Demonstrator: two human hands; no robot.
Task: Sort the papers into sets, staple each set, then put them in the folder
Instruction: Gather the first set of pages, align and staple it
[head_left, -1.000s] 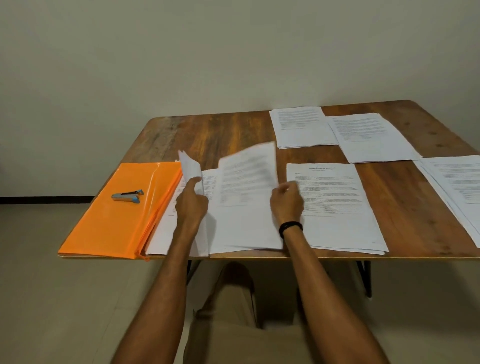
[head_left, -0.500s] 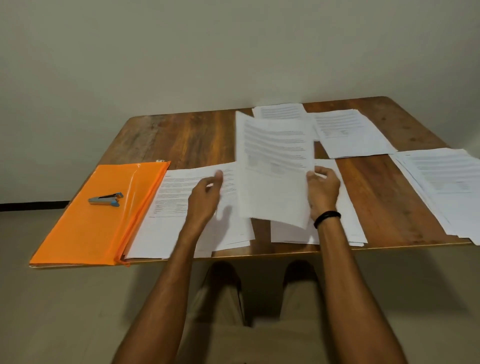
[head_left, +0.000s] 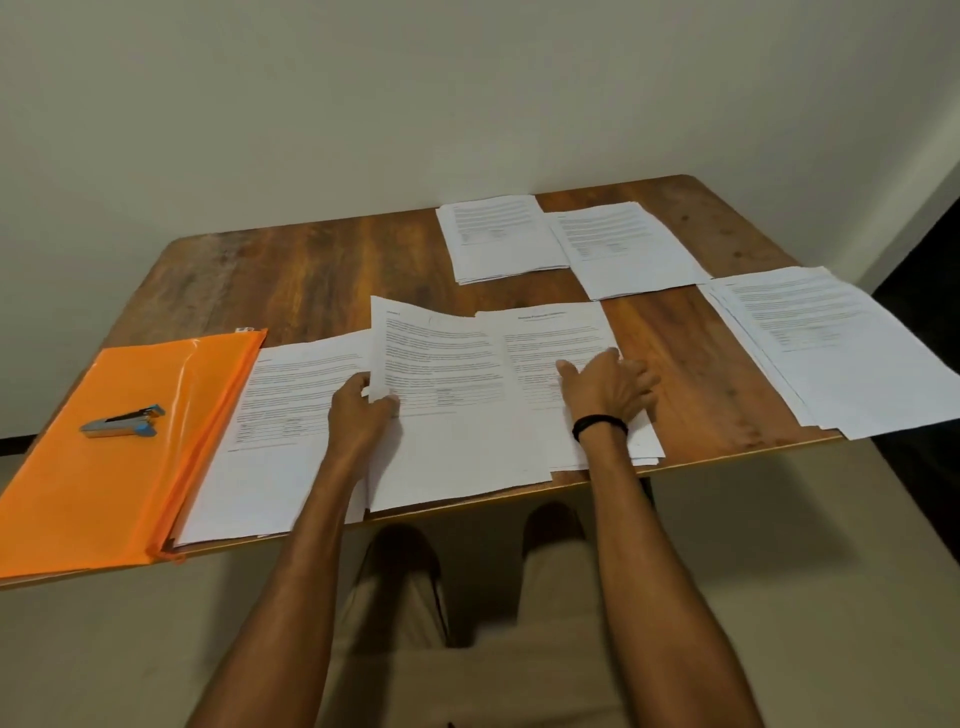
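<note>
Lowered from mid-air, the sheet (head_left: 447, 374) lies on the table (head_left: 311, 270), my left grip (head_left: 363, 410) pinching its edge, right grip (head_left: 608, 387) spread on the middle pile (head_left: 582, 322); sorting unfinished, stapler (head_left: 123, 421) unused on the orange folder (head_left: 104, 493)

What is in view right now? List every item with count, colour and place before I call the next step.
table: one, brown wood, across the middle of the view
folder: one, orange, near left of the table
stapler: one, grey, black and blue, lying on the folder
near piles: two, white paper, one beside the folder, one under the right hand
far piles: two, white paper, side by side at the far edge, the second to the right
right pile: one, white paper, at the right edge
loose sheet: one, white, lying across the two near piles
wristband: one, black, on the right wrist
left hand: grips the loose sheet's left edge
right hand: lies flat on a near pile
</note>
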